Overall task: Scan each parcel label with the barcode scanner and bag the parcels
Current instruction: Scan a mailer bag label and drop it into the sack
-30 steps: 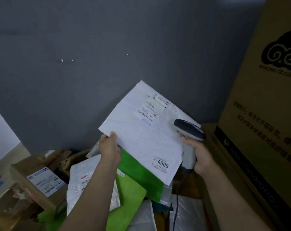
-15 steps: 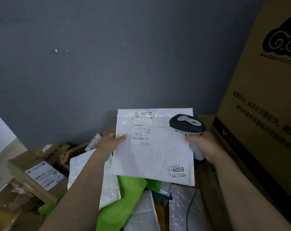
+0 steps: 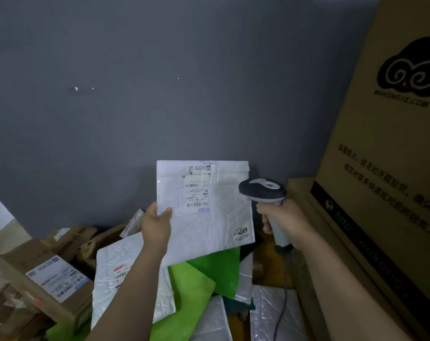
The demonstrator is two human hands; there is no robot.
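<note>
Here, before a grey wall [image 3: 159,94], hands [image 3: 156,227] [image 3: 286,221] grip parcel [image 3: 216,217] (left) and scanner [image 3: 261,189] (right).

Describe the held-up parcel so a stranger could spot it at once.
Find the tall printed carton on the right; the barcode scanner beside it points at a white mailer. Unlike the white mailers lying in the pile below, it is held upright and bears a 4009 sticker.
</note>
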